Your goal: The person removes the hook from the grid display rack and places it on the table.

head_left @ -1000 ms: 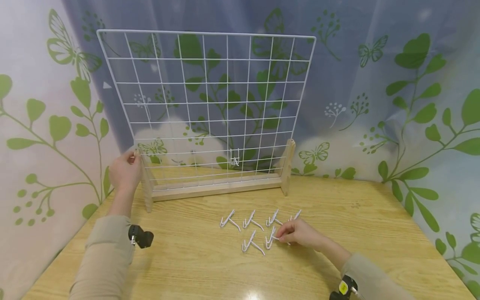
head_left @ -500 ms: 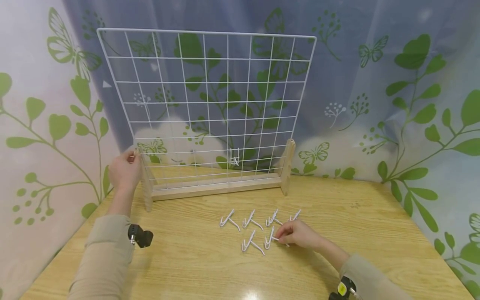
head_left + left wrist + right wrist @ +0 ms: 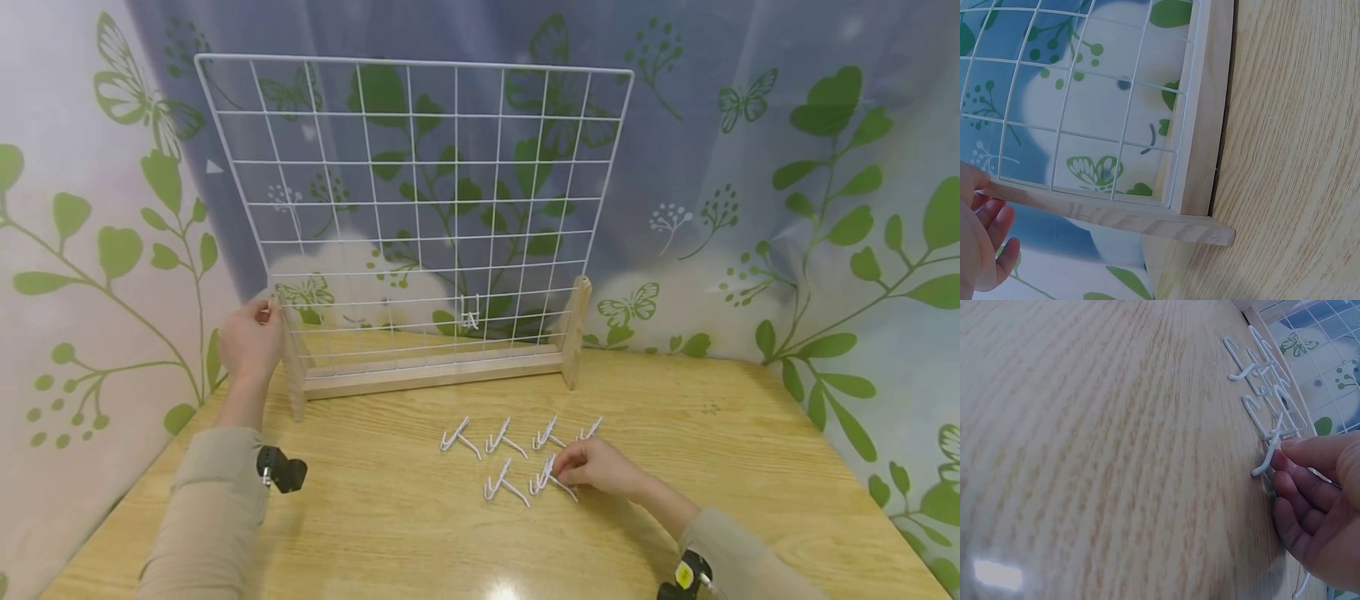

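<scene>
My left hand grips the top of the left upright of a wooden stand, thumb on one side and fingers on the other. A white wire grid panel stands upright in it. One white hook hangs low on the grid, right of its middle. Over the table, my right hand pinches another white wire hook between thumb and index finger, at its crossbar. The hook's bent prong points toward the front. The hand's other fingers are curled beneath, seen in the right wrist view.
Several more white hooks lie on the wooden table, in a back row with one hook at its left end, and another hook in front. A leaf-printed curtain hangs close behind the stand and at both sides.
My right fingers have shifted from the hook's prong toward its crossbar, so the prong now shows whole. The left hand and the stand have stayed in place.
</scene>
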Tool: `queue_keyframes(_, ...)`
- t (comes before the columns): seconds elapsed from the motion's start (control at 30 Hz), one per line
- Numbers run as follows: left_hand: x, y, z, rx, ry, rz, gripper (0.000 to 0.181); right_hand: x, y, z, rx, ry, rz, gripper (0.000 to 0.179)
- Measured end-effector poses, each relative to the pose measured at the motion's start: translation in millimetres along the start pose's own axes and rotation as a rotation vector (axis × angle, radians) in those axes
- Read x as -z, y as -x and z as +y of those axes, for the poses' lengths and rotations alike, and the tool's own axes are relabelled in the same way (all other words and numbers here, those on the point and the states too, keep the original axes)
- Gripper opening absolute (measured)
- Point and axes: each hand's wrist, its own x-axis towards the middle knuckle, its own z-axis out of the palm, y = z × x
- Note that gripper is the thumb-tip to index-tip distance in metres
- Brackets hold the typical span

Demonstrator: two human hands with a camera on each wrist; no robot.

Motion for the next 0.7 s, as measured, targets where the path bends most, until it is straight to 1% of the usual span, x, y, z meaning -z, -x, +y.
queue_keyframes(0.2,0.9,0.9,0.3,-0.006,-0.002,0.003,0.043,3,0.0,-1,-0.01,0.013,0.016,0.01)
queue_keyframes(0.43,0.5,1.2,-0.3,-0.008,0.006,0.015,0.042,14,-5.1,-8,0.006,0.082,0.067,0.015)
queue_keyframes(0.53,0.3,0.7,-0.3,-0.004,0.009,0.018,0.041,19,-7.7,-15,0.011,0.065,0.072,0.019)
queue_keyframes(0.7,-0.4,0.4,-0.4,-0.003,0.005,0.031,0.039,26,-13.1,-25,0.015,0.067,0.084,0.022)
